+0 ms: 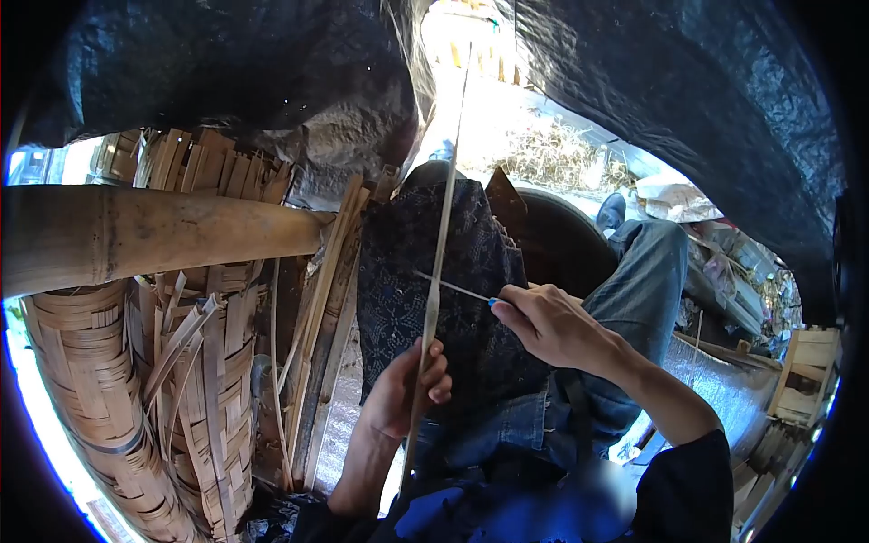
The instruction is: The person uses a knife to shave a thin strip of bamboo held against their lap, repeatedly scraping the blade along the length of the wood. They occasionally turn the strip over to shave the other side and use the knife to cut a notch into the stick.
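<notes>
My left hand (412, 389) is closed around a long, thin bamboo strip (444, 217), which runs up and away from me over my lap. In my right hand (557, 328) is a slim knife (463, 290) with a bit of blue at its handle end. Its narrow blade lies across the strip, a little above my left hand, and seems to touch it. A dark patterned cloth (398, 317) covers my thigh beneath both hands. My right fingers hide most of the knife's handle.
A thick bamboo pole (163, 237) juts in from the left above woven bamboo baskets (95, 362). Split bamboo slats (317, 335) lean beside my left arm. Dark plastic sheeting (697, 100) hangs overhead. A wooden crate (804, 376) stands at the far right.
</notes>
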`<state>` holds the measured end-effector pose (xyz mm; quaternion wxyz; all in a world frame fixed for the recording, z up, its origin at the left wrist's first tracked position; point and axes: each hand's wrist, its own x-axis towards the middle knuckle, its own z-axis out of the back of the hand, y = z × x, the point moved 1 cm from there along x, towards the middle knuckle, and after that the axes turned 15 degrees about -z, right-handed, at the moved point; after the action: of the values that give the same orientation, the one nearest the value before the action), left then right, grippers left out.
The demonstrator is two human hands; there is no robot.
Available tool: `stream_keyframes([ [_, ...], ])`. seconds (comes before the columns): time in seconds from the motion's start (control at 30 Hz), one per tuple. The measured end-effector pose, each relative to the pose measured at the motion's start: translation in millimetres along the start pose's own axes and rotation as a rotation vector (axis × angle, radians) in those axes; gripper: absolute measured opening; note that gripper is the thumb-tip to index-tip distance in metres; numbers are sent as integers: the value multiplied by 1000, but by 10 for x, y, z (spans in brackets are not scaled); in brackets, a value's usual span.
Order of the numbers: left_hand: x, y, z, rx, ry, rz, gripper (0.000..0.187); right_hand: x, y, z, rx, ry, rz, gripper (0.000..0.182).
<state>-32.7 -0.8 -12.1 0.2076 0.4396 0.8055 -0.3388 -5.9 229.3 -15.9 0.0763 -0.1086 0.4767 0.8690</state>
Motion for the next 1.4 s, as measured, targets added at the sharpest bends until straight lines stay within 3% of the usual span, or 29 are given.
stream_keyframes([
  [0.2,-3,76,10,-35,-46,61,25,32,0,-44,-49,107,-38,37],
  [0.27,-2,118,-19,83,-112,-14,25,7,-40,-96,-195,72,-59,42],
  [0.37,0,175,-142,268,-243,-67,24,-31,-81,-154,-181,71,-87,45],
  [0.57,7,213,-179,338,-298,-75,23,-43,-199,-240,-212,46,-116,39],
  [1.0,-18,241,-206,355,-323,-84,22,89,-235,-293,-395,-10,-95,43],
  [1.07,-49,278,-237,400,-335,-41,22,323,-357,-164,-378,-73,-292,42],
  [1.13,-42,262,-231,392,-354,-33,22,478,-480,-118,-399,-122,-205,42],
  [1.2,-24,253,-229,376,-357,-27,23,667,-592,-65,-374,-223,-145,38],
  [1.27,-19,211,-204,283,-259,-45,23,784,-597,51,-333,-185,-188,40],
  [1.33,3,193,-222,291,-257,-64,24,772,-427,147,16,-153,-158,40],
  [1.4,-22,182,-218,289,-275,-80,25,590,-290,102,92,-114,-117,39],
])
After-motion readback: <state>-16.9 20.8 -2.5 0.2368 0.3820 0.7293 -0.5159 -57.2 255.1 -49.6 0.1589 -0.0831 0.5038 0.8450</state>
